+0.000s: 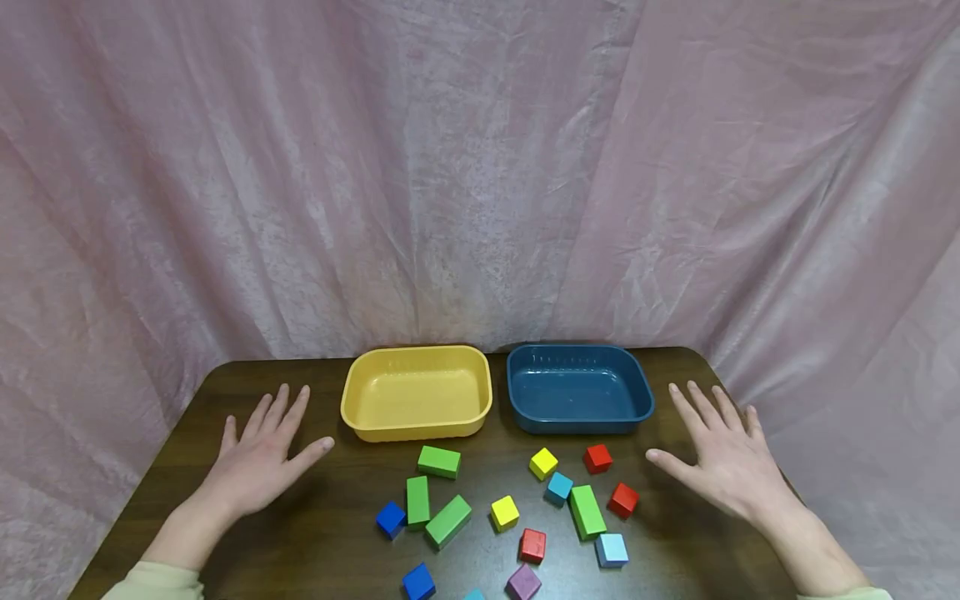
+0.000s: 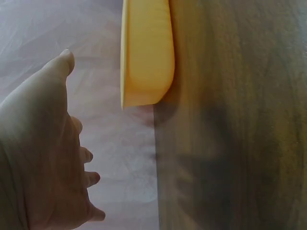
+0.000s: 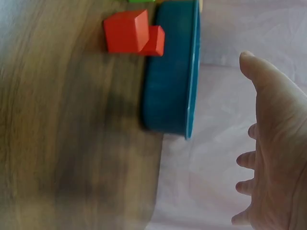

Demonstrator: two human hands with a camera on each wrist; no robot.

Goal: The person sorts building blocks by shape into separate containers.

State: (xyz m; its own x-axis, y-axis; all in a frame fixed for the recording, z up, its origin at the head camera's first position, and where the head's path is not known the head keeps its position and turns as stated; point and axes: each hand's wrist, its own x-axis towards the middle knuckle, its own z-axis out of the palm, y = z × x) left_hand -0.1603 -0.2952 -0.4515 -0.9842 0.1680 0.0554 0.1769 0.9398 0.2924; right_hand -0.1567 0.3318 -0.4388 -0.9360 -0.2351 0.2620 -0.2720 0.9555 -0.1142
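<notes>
In the head view my left hand (image 1: 255, 462) is held over the left side of the table, fingers spread, nothing in it. Nearest to it is a yellow tray (image 1: 423, 433), seen also in the left wrist view. My right hand (image 1: 723, 467) is likewise spread and holds nothing, to the right of a dark blue tray (image 1: 577, 425). Two red cubes (image 1: 597, 458) lie closest to that hand. Green blocks (image 1: 448, 522), blue cubes (image 1: 391, 520), yellow cubes (image 1: 505, 513), light blue cubes (image 1: 612, 551) and a purple cube (image 1: 523, 582) are scattered between the hands.
Both trays stand side by side at the back of the dark wooden table (image 1: 315, 533), with no blocks in them. A pink curtain (image 1: 480, 183) hangs right behind the table. Another red cube (image 1: 533, 546) lies near the front middle.
</notes>
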